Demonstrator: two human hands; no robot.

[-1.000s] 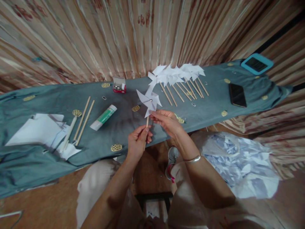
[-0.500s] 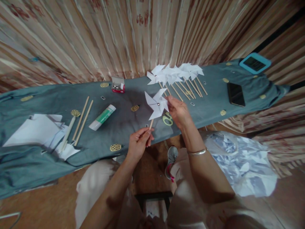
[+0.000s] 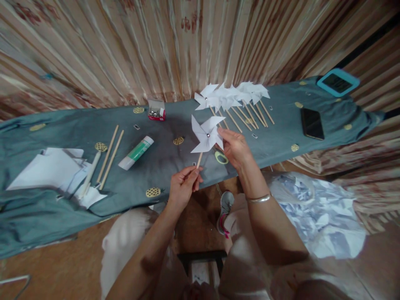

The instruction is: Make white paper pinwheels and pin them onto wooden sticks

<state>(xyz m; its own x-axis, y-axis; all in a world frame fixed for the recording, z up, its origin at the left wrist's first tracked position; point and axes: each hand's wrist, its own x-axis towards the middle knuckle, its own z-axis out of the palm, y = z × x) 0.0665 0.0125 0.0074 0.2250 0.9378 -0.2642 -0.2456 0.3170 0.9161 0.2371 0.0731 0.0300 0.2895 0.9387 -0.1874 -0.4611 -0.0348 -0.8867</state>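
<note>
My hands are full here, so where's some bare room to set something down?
The cloth is bare between the green-and-white tube and the held pinwheel, and between the pinwheel row and the phone. It's crowded toward the left end, with papers and sticks.

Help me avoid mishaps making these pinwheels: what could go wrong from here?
The right hand pinches the paper edge of the raised pinwheel, while the left hand grips its stick; a tug might crease or tear the paper.
The small box stands open with metal pieces inside, so a knock could spill them.
The row of pinwheels overlaps, so lifting one may snag its neighbours.
</note>
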